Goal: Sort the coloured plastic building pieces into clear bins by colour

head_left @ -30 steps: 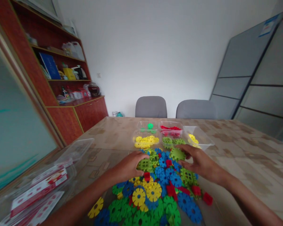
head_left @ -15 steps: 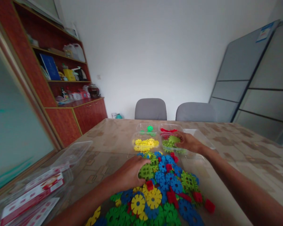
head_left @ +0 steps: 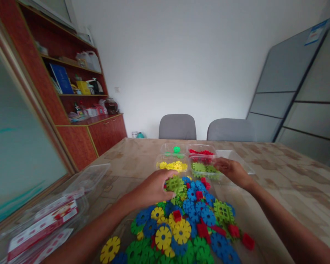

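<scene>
Light-green square piece [head_left: 175, 184], lattice-faced and without a long axis, between the thumb and fingers of the left hand [head_left: 155, 187]. Those fingers are parted around its far and near edges and appear to pinch it; the piece lies just to the right of that palm, above the far end of a heap. The left hand is the nearer to it. Beyond the left fingertips, and to the right, stands a see-through tub [head_left: 191, 165] holding similar pieces. The right hand [head_left: 231, 170] is at this tub's right side, fingers bent and drawn together; whether they grip anything cannot be told. Nothing tall stands between piece and tub. Below and right of the left thumb spread blue discs [head_left: 208, 216], yellow discs [head_left: 163, 237] and red pieces [head_left: 203, 231]; nearer the viewer, green discs [head_left: 139, 253]. Straight beyond the left fingers is a tub of yellow pieces [head_left: 170, 167]. Behind the right fingers, a whitish tub [head_left: 244, 165] is partly hidden.
</scene>
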Motion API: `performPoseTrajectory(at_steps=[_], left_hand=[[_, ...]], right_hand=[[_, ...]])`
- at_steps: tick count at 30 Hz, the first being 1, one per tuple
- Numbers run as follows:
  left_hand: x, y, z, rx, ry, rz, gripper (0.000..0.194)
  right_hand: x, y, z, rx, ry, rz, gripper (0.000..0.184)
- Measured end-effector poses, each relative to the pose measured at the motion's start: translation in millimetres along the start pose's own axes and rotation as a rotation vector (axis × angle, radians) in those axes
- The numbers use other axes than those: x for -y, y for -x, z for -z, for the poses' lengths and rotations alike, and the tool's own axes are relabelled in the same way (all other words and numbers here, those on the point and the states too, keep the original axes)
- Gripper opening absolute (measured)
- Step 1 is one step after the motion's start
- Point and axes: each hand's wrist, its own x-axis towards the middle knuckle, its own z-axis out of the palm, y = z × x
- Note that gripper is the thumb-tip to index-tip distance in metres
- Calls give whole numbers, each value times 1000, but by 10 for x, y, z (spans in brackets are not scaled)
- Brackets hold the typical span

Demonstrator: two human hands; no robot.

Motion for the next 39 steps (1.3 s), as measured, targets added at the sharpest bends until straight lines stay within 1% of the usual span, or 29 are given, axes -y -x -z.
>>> performPoseTrajectory(at_steps=[2, 5, 8, 10, 13, 15, 18, 20, 23, 27, 30, 32, 33, 36, 39], left_hand=[[-86, -238, -48, 8, 22, -43, 61], [-202, -690, -159, 24, 22, -84, 61], [-305, -1175, -300, 31, 11, -108, 56], [-364, -1454, -400, 39, 4, -110, 50], [-413, -1718, -536, 49, -4, -101, 40], [-411, -1774, -597, 49, -5, -94, 36], [-370, -1703, -611, 31, 2, -78, 35], [-333, -1582, -558, 0, 15, -65, 33], [-273, -1316, -399, -63, 51, -50, 27], [-170, -842, -158, -129, 119, -45, 24], [-104, -471, -58, -153, 161, -37, 23], [-85, -257, -42, -151, 185, -28, 22], [-84, -165, -45, -143, 200, -23, 22], [-98, 37, -73, -117, 246, -7, 21], [-106, 139, -93, -128, 291, 9, 20]], right_hand=[[-54, 65, 53, -39, -42, -24, 29], [-95, 119, 123, -90, -95, -59, 36], [-65, 141, 183, -143, -125, -78, 37], [-11, 150, 220, -178, -131, -83, 37], [79, 160, 276, -212, -115, -85, 36], [113, 164, 313, -211, -94, -80, 35], [111, 168, 345, -189, -46, -71, 32], [95, 171, 332, -165, 2, -58, 29], [102, 170, 245, -102, 97, -11, 27], [174, 99, 65, -27, 266, 53, 27], [221, -64, -44, 26, 411, 59, 26], [236, -220, -98, 67, 505, 37, 18], [239, -303, -122, 86, 551, 19, 18], [236, -524, -200, 137, 679, -34, 27], [225, -644, -284, 183, 780, -62, 28]])
